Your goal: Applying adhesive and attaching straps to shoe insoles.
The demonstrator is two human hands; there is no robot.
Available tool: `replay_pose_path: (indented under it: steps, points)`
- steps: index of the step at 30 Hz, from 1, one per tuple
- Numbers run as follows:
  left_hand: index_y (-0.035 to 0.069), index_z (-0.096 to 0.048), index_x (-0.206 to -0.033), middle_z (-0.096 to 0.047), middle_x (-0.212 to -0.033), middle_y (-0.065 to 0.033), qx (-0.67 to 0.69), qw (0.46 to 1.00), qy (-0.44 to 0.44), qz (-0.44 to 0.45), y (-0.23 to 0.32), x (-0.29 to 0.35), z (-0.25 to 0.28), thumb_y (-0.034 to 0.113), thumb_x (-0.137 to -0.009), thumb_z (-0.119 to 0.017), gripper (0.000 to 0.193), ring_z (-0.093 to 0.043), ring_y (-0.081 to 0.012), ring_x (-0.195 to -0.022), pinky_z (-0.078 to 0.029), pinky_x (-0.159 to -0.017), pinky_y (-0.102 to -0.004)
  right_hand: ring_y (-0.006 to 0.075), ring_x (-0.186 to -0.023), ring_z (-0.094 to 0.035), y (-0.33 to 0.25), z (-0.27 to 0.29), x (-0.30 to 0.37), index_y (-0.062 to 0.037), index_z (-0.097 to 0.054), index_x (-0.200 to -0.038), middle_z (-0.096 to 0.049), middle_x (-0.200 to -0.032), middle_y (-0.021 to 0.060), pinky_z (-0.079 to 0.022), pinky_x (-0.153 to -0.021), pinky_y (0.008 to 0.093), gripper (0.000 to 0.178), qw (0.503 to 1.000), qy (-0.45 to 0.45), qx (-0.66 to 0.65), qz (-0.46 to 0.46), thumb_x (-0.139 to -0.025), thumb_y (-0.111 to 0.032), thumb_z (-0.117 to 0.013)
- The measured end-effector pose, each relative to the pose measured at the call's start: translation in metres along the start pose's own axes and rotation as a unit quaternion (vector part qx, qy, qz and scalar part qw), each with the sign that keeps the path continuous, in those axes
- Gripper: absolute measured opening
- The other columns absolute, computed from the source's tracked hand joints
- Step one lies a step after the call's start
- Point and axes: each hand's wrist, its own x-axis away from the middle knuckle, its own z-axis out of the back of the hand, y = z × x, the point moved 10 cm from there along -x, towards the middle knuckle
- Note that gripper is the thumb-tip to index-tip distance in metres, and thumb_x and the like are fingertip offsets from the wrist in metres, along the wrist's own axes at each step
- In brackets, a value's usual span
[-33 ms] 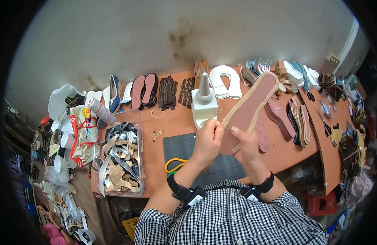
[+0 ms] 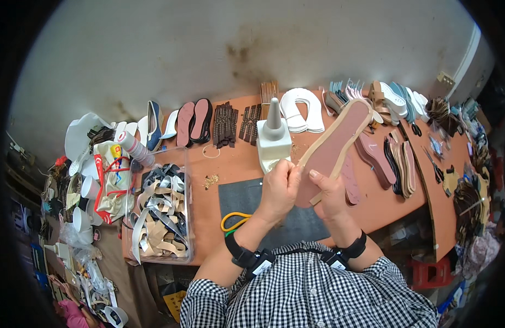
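Observation:
A pink insole with a beige edging strip around its rim is held up over the worktable, tilted with its wide end away from me. My right hand grips its near end, thumb on top. At the insole's left edge my left hand is closed, thumb and fingers pinching the edging strip; the exact pinch point is partly hidden. Below both hands lies a dark grey cutting mat. Yellow-handled scissors rest beside my left wrist. A white glue pot with a grey cone top stands just beyond my left hand.
A clear plastic bin of strap scraps stands at left. Pink insoles and edged soles lie at right, near black scissors. White horseshoe-shaped pieces and brown woven straps line the back. Another person shows at lower left.

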Motion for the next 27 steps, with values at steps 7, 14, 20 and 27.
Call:
replay_pose_path:
  steps: [7,14,20,27]
  points:
    - [0.002,-0.055,-0.082,-0.058,-0.072,-0.0021,0.494,0.83,-0.103,0.239,-0.055,0.004,-0.025,0.014,-0.087,-0.054,0.013,-0.054,-0.0076,-0.06,-0.046,-0.057,-0.0202,0.0177,-0.087,-0.056,0.001,0.0,-0.01,-0.0005,-0.047,-0.107,-0.055,-0.095,0.0069,-0.047,-0.079,0.0303,0.033,0.998,-0.019,-0.05,-0.03,-0.077,-0.008,-0.059]
    - [0.002,-0.06,-0.079,-0.052,-0.065,0.0037,0.4,0.876,-0.123,0.24,-0.05,0.012,-0.025,0.015,-0.082,-0.062,0.014,-0.041,-0.0025,-0.056,-0.034,-0.051,-0.0166,0.0192,-0.094,-0.054,-0.005,0.009,-0.01,0.0004,-0.042,-0.113,-0.053,-0.101,0.0087,-0.045,-0.084,0.0315,0.043,0.999,-0.022,-0.036,-0.009,-0.076,-0.009,-0.061]
    - [0.001,-0.056,-0.074,-0.051,-0.064,0.0039,0.23,0.959,-0.061,0.154,-0.035,0.01,-0.011,0.015,-0.084,-0.058,0.017,-0.041,-0.0038,-0.055,-0.035,-0.051,-0.018,0.0187,-0.097,-0.051,0.002,0.012,-0.006,-0.0015,-0.043,-0.113,-0.052,-0.103,0.0077,-0.042,-0.086,0.0326,0.04,0.998,-0.006,-0.056,-0.002,-0.078,-0.007,-0.061]
    - [0.004,-0.054,-0.083,-0.05,-0.068,0.0043,0.344,0.921,-0.074,0.167,-0.045,0.006,-0.013,0.018,-0.086,-0.057,0.014,-0.042,-0.0009,-0.057,-0.034,-0.048,-0.0148,0.0162,-0.093,-0.053,0.007,-0.003,-0.003,-0.0031,-0.047,-0.108,-0.054,-0.098,0.0049,-0.043,-0.083,0.03,0.034,0.999,-0.031,-0.022,-0.036,-0.076,-0.005,-0.06]
